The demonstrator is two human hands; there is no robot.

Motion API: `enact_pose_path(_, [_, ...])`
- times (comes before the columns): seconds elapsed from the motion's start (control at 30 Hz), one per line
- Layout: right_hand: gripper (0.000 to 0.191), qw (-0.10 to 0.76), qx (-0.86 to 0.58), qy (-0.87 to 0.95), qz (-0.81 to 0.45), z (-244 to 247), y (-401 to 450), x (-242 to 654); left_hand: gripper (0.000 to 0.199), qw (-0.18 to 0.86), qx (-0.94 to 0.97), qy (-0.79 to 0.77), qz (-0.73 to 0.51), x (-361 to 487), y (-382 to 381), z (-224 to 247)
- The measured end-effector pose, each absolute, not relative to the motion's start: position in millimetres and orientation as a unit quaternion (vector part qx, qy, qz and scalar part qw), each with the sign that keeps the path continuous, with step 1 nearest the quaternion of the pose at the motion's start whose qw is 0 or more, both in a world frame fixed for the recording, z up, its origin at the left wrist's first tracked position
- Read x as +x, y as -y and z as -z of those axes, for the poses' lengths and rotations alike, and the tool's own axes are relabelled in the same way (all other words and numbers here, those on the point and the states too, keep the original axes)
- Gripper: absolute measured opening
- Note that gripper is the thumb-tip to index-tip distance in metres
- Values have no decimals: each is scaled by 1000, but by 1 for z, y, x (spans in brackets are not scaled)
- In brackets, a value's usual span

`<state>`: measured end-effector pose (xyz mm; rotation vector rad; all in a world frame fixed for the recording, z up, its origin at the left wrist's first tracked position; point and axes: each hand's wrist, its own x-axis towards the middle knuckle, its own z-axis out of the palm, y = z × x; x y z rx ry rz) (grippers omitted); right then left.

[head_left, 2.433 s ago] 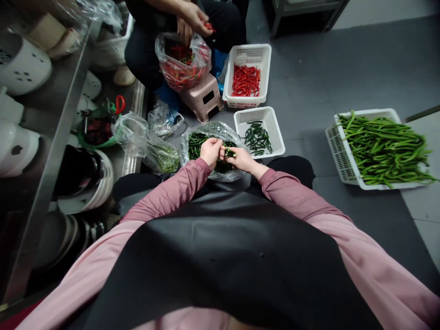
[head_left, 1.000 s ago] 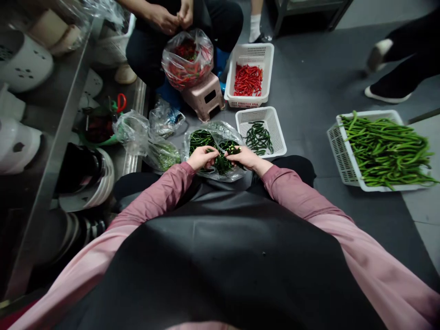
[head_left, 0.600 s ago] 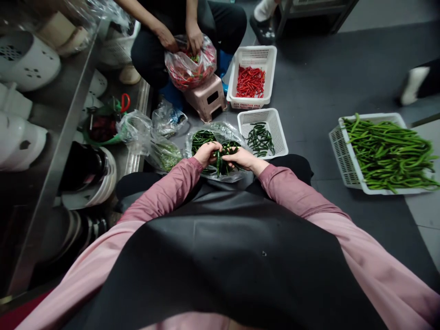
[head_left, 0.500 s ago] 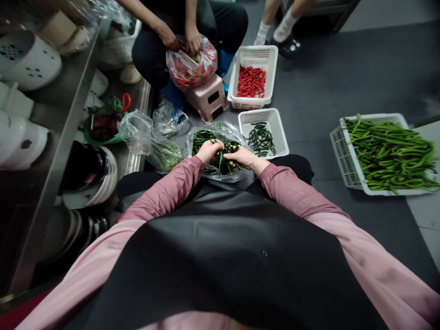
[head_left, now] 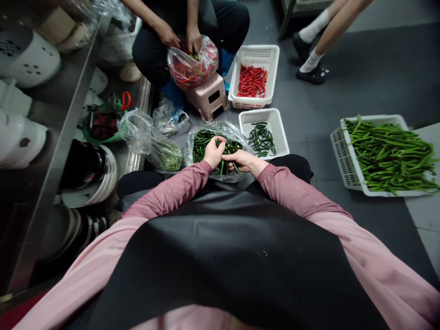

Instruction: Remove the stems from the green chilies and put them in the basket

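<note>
A clear plastic bag full of dark green chilli peppers lies open between my knees. Over it, my right hand is closed around several green chillies, their tips sticking out below the fingers. My left hand is curled beside it, the thumb and fingers pinched on a green chilli whose dark end shows between them. The two hands nearly touch. Just past my right hand stands a white basket with a small heap of green chillies in it.
A co-worker's hands reach into a bag of red chillies on a pink stool. A basket of red chillies stands beyond. Long green beans fill another basket at right. Metal shelving lines the left. Another person's legs are back right.
My left hand has turned and come slightly lower and to the right, closer to my right hand. The legs at the back have stepped to the right.
</note>
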<state>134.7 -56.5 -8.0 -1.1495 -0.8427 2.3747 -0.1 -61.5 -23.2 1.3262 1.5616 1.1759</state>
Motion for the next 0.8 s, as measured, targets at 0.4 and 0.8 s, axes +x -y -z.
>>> enact_pose_path(0.4, [22, 148, -380, 331, -851, 1, 50, 138, 10, 385, 419, -639, -517, 10, 53, 11])
enact_pose_path(0.8, [11, 153, -343, 280, -883, -2, 40, 150, 13, 318, 522, -706, -357, -42, 55, 10])
